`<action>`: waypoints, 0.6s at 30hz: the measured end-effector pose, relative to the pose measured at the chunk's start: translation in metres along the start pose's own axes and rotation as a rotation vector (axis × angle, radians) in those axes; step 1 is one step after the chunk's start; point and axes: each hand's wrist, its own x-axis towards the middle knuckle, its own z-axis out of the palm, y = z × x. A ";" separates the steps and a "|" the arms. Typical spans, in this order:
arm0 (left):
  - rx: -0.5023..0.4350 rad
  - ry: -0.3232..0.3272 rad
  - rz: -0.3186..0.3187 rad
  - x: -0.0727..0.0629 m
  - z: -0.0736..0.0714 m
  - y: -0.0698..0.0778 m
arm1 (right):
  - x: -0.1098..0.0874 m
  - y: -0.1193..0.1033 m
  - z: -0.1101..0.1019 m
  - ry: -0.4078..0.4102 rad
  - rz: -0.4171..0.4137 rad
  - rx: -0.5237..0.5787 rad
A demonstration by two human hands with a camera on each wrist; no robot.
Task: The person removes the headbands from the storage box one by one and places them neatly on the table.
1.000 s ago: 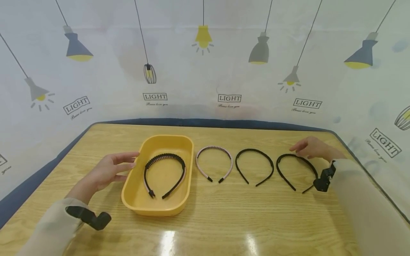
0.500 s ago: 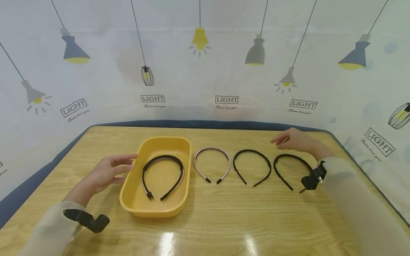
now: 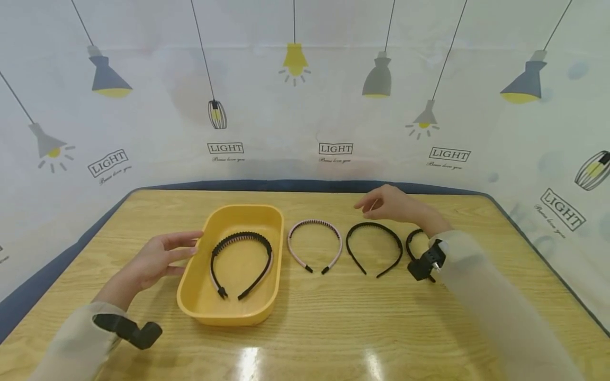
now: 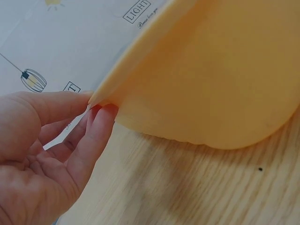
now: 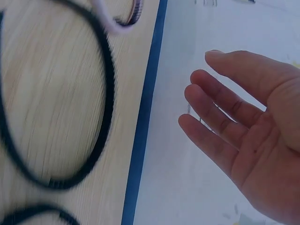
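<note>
My left hand (image 3: pixel 157 259) is at the left side of a yellow plastic bin (image 3: pixel 224 319), its fingertips touching the outer rim. Close up in the left wrist view, the thumb meets the lip and the fingers (image 4: pixel 96 136) lie under it. Inside the bin lie stacked headbands (image 3: pixel 259 276), black over pink. My right hand (image 3: pixel 393 205) hovers over the table's back part, fingers loosely bent and holding nothing, as the right wrist view confirms. Just in front of it lies a black headband (image 3: pixel 399 241). A pink headband (image 3: pixel 339 238) is left of that one; another black headband (image 3: pixel 409 246) is partly hidden by the right wrist.
The wood-grain table (image 3: pixel 324 328) ends at a dark blue strip (image 3: pixel 295 186) along the back. A pale curtain (image 3: pixel 267 79) printed with lamps rises behind and at both sides. Black cameras are strapped to both wrists.
My right hand has moved left, away from the rightmost black headband to behind the middle one, and its wrist now covers part of the former. The left hand stays at the bin.
</note>
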 end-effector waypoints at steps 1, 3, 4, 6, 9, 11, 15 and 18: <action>0.000 0.000 0.000 0.000 0.000 0.000 | 0.004 -0.004 0.003 -0.005 -0.013 0.007; 0.001 0.000 -0.001 0.000 0.000 0.000 | 0.011 -0.013 0.009 -0.011 -0.040 0.017; 0.001 0.001 -0.001 0.000 0.000 0.000 | 0.015 -0.018 0.012 -0.016 -0.053 0.025; 0.001 0.002 -0.002 0.000 0.000 0.000 | 0.022 -0.027 0.018 -0.028 -0.087 0.030; -0.001 0.004 -0.003 -0.001 0.001 0.001 | 0.032 -0.040 0.027 -0.042 -0.118 0.041; -0.006 0.005 -0.002 -0.001 0.001 0.001 | 0.040 -0.046 0.033 -0.053 -0.137 0.052; -0.008 0.001 0.007 -0.001 0.000 0.001 | 0.055 -0.058 0.046 -0.076 -0.166 0.078; -0.007 -0.001 0.006 0.000 0.000 0.001 | 0.064 -0.068 0.054 -0.095 -0.195 0.109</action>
